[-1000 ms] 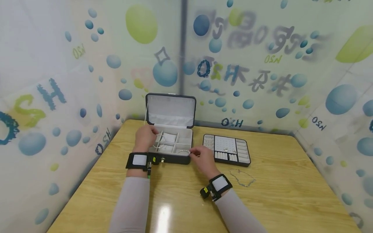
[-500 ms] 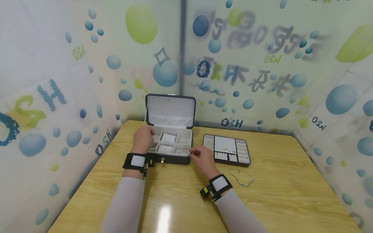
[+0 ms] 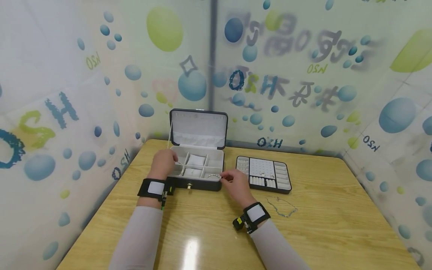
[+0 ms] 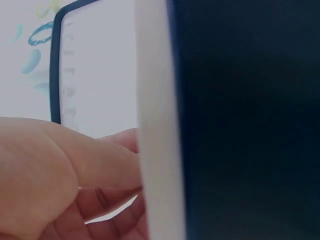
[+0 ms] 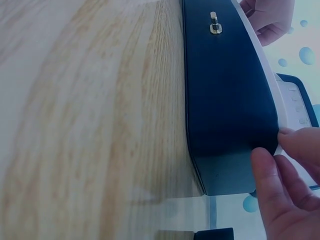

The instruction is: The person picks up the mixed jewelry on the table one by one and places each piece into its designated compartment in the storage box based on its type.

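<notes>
Lying necklace (image 3: 285,216): a loose loop on the bench (image 3: 209,228), lower right of the frame's centre, perhaps spread out so the chain does not tangle.
Right hand (image 3: 235,185): near the middle of the frame, thumb and finger pinching the near right corner of the box (image 3: 204,184), likely to steady it.
Bangle (image 3: 213,175): in the box's near right compartment, whose walls should keep it from rolling.
Left hand (image 3: 163,163): left of centre, over the box's left compartments, fingers curled, seeming to pinch a thin hoop (image 3: 182,171) by its edge; the fingertips are hidden.
Cushions (image 3: 196,160): two, in the middle compartments, probably to wear bracelets.
Tray (image 3: 285,191): flat, right of the box, apart from it, leaving the compartments uncovered.
Lid (image 3: 199,129): upright behind, a strap (image 3: 170,135) apparently holding it.
</notes>
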The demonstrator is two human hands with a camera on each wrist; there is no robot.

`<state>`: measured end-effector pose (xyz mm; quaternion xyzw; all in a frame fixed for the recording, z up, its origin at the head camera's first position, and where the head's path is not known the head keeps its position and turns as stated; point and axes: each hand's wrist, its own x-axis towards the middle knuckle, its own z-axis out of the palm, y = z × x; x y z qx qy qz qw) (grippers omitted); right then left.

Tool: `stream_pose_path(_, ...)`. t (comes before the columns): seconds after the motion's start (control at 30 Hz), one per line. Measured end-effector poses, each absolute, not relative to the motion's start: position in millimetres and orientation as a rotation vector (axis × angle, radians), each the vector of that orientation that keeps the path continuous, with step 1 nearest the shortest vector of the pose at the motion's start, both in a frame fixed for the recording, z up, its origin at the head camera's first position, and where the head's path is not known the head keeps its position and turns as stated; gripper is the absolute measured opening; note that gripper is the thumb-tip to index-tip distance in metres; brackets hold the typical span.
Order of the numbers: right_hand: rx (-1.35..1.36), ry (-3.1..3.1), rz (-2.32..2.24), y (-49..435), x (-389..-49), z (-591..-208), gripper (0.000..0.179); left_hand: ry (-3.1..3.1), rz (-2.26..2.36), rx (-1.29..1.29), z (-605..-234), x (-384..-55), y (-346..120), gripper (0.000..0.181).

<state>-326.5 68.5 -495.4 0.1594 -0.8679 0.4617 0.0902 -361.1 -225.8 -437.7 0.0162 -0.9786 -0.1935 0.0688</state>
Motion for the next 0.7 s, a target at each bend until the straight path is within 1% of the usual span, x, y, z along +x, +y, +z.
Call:
stream_pose_path(0.2,0.468,-2.584,1.373,68.2,-326.6,-495.2,0.016,-2.916,-0.538,0.073,-432.6,-356.8,-229.1,0.021)
stream_pose_path(0.43,0.472,-2.582,1.37,68.3,-327.3,-497.1,0.015,-2.991,-0.498,0.045,-434.0,-359.1,-226.1,0.022)
stream_pose_path(0.7,0.468,-2.571,1.378,67.4,-327.1,-496.9,0.016,-3.087,-0.418,0.07,-436.2,-360.7,-224.7,0.017)
